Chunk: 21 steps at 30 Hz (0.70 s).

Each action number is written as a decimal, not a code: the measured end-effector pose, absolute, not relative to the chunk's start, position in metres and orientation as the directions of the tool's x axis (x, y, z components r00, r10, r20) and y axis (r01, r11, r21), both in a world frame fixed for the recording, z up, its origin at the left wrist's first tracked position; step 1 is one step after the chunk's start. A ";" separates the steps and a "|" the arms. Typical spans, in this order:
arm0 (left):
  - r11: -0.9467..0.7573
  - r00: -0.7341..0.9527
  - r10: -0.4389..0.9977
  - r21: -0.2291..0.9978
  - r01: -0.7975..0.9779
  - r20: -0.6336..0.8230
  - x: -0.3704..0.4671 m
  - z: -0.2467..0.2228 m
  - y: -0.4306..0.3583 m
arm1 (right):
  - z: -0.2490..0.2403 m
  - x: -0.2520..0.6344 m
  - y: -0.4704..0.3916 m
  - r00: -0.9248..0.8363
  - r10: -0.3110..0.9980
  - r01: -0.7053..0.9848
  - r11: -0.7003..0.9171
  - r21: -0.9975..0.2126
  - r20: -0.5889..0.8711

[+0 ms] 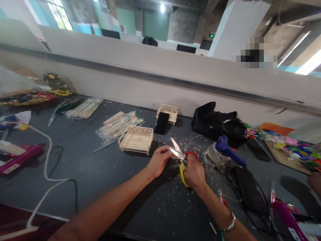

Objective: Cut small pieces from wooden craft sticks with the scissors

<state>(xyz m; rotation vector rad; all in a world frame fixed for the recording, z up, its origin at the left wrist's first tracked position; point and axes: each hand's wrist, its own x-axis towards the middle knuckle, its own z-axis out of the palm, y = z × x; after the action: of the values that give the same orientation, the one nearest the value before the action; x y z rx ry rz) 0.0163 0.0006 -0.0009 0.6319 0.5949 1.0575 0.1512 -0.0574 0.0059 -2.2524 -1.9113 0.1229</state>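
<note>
Right hand (195, 171): I've got scissors (183, 156) clamped, blades (176, 146) apart
Left hand (158, 162): by the blades, can't tell its grip

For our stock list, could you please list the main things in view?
scissors: one, red-and-yellow, centre
small benches: two, pale wood, beyond scissors
phone: one, black, at rear bench
stick packs: two, pale, left of benches
bag: one, black, by partition
glue gun: one, blue, right of scissors
jar: one, clear, by glue gun
scraps: many, pale, around scissors
table: one, dark grey, beneath these
left hand: one, bare, at scissors
right hand: one, bare, holding scissors
</note>
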 end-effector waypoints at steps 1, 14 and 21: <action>0.356 0.371 0.917 0.720 -0.596 -0.146 0.016 -0.001 0.001 | 0.006 0.151 -0.057 0.166 0.985 0.968 -0.155 -0.199 0.045; 0.351 0.366 0.919 0.729 -0.587 -0.148 0.017 -0.005 0.002 | 0.003 0.147 -0.058 0.192 0.979 0.961 -0.202 -0.189 -0.068; 0.362 0.375 0.915 0.712 -0.601 -0.149 0.017 -0.006 0.002 | 0.006 0.146 -0.059 0.189 0.980 0.963 -0.197 -0.186 -0.062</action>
<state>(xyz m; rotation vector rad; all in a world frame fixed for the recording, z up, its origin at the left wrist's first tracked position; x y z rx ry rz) 0.0171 0.0020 -0.0065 0.6182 0.5933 1.0534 0.1457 -0.0593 0.0064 -2.3390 -1.9200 0.2527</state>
